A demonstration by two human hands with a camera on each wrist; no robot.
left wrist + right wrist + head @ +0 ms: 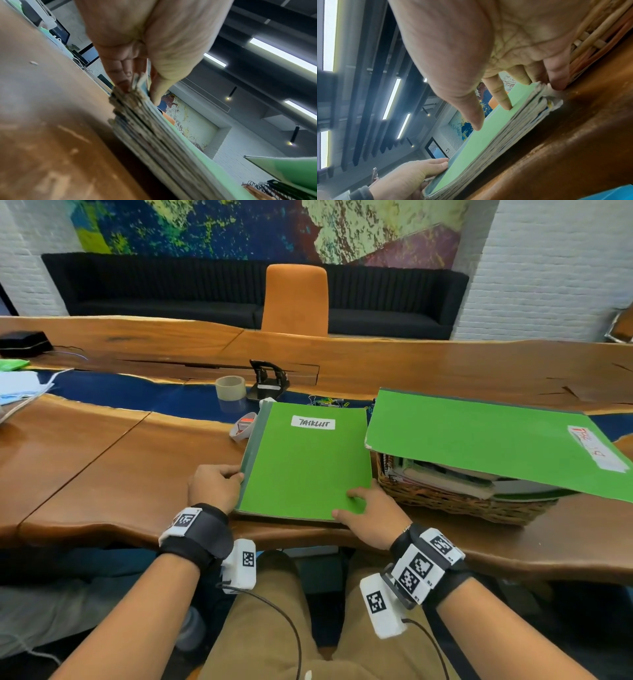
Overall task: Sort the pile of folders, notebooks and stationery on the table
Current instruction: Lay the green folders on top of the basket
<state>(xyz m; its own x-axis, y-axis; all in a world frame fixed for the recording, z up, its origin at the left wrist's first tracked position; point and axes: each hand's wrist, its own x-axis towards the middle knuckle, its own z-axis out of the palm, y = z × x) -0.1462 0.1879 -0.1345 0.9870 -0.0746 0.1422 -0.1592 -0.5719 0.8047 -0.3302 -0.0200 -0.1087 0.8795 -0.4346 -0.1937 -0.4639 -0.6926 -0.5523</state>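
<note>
A thick stack of notebooks topped by a green folder (305,460) labelled "TASKLIST" lies flat on the wooden table in front of me. My left hand (224,479) grips its left spine edge, thumb on top and fingers under the worn page edges (137,108). My right hand (356,505) holds the near right corner, with thumb and forefinger on the green cover (488,135) and the other fingers curled round the edge. A second green folder (479,440) lies tilted over a wicker basket (455,503) full of books at the right.
Behind the stack stand a tape roll (230,387), a black hole punch (269,380), scattered coloured clips (323,401) and a small white-and-red item (244,426). Loose papers (20,392) lie at the far left. An orange chair (296,301) faces me across the table.
</note>
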